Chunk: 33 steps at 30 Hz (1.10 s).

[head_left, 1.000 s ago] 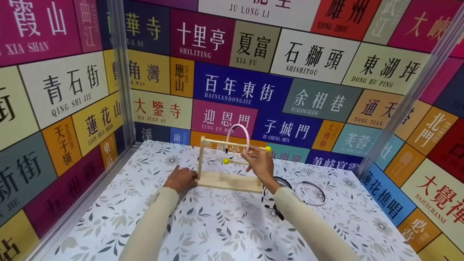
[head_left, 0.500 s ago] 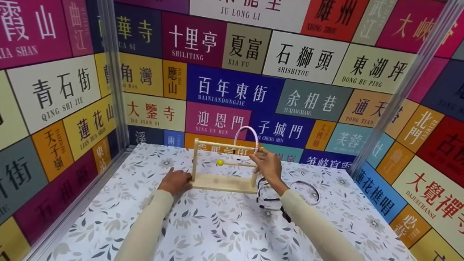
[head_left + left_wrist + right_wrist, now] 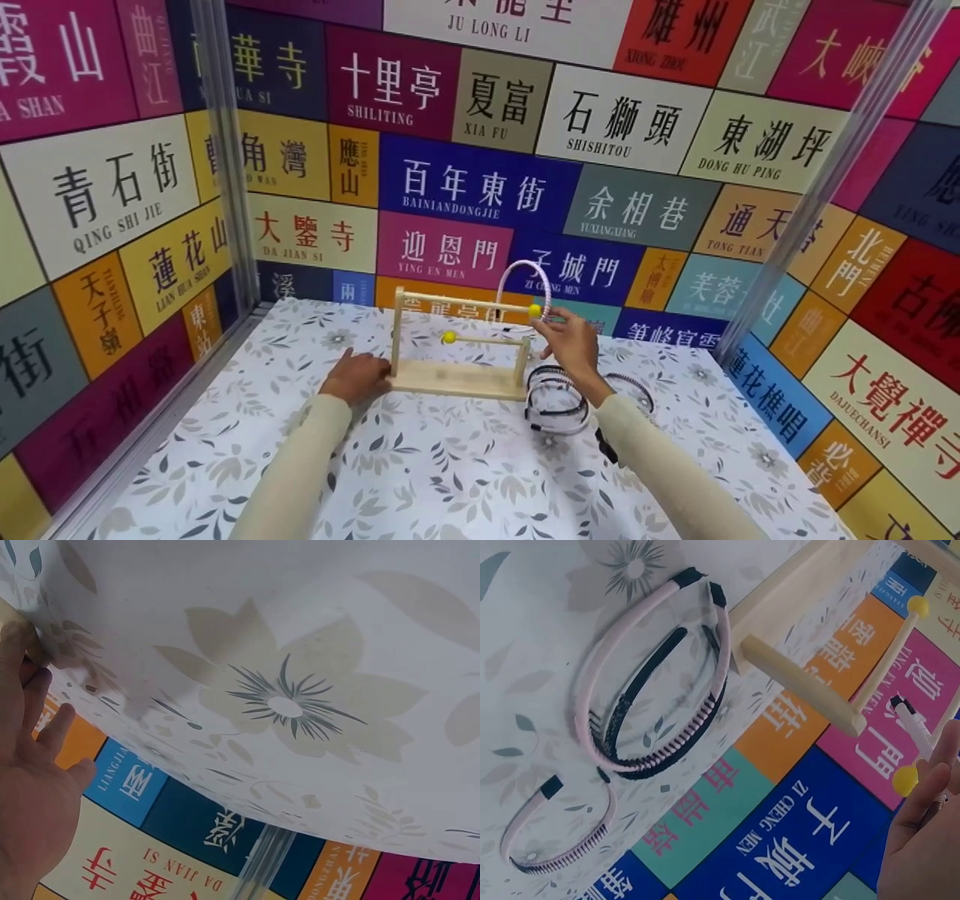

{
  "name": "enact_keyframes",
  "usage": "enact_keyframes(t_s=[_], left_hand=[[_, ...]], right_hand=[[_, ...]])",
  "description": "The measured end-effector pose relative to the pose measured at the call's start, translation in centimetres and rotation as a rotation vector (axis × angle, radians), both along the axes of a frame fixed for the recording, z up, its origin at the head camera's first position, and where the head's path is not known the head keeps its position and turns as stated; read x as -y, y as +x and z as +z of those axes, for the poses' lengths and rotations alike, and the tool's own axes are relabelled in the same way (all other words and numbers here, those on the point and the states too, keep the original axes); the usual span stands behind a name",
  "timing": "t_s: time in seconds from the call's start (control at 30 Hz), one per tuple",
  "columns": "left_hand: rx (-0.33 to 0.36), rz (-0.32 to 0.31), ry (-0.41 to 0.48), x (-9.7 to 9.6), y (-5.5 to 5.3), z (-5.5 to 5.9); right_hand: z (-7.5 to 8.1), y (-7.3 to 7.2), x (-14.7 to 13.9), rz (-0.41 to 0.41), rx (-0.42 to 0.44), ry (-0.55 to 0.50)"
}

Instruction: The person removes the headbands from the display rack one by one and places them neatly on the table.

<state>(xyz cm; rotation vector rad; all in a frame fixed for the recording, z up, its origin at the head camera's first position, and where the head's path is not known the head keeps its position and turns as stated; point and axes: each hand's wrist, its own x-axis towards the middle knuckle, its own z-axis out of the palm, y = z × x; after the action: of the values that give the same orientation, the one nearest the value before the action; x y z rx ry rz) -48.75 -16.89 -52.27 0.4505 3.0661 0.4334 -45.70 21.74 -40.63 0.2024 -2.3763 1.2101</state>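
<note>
A pale wooden stand (image 3: 457, 380) has two rods, each tipped with a yellow ball. My left hand (image 3: 356, 376) holds the left end of its base; in the left wrist view, fingers (image 3: 34, 701) reach the wood, with the thumb's contact hidden. At the upper rod's right end, my right hand (image 3: 571, 346) pinches a pink headband (image 3: 546, 285), arch upward. Its black-tipped end (image 3: 913, 724) shows in the right wrist view close to the upper yellow ball (image 3: 905, 781). Whether the band encircles the rod, I cannot tell.
Several pink and black toothed headbands (image 3: 556, 429) lie overlapping to the stand's right, near my right forearm. Another pink one (image 3: 559, 859) lies apart from them. A floral cloth covers the table (image 3: 450, 480); printed wall panels (image 3: 480, 180) and clear corner posts rise behind.
My right hand and the pink headband have moved right along the upper rod to its ball end. My left hand stays at the stand's base. The head view has shifted slightly.
</note>
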Motion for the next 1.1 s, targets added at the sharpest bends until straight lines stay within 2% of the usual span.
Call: enact_keyframes(t_s=[0.23,0.43,0.67,0.73,0.9,1.1], left_hand=[[0.005,-0.002,-0.005,-0.2,0.4,0.4],[0.001,0.001,-0.008,-0.1,0.3,0.2],[-0.038,-0.028,-0.028,0.1,0.1,0.0],[-0.026,-0.023,-0.027,0.1,0.1,0.0],[-0.007,-0.015,-0.037,0.0,0.2,0.1],[0.001,-0.026,-0.041,0.0,0.2,0.3]], right_hand=[[0.5,0.2,-2.0,-0.037,-0.011,-0.001],[0.5,0.4,-3.2,-0.051,-0.003,-0.01],[0.7,0.8,-4.7,-0.097,-0.009,0.069],[0.7,0.9,-5.3,-0.103,-0.006,0.069],[0.4,1.3,-6.9,-0.098,0.022,0.036],[0.1,2.0,-8.8,-0.133,0.072,-0.004]])
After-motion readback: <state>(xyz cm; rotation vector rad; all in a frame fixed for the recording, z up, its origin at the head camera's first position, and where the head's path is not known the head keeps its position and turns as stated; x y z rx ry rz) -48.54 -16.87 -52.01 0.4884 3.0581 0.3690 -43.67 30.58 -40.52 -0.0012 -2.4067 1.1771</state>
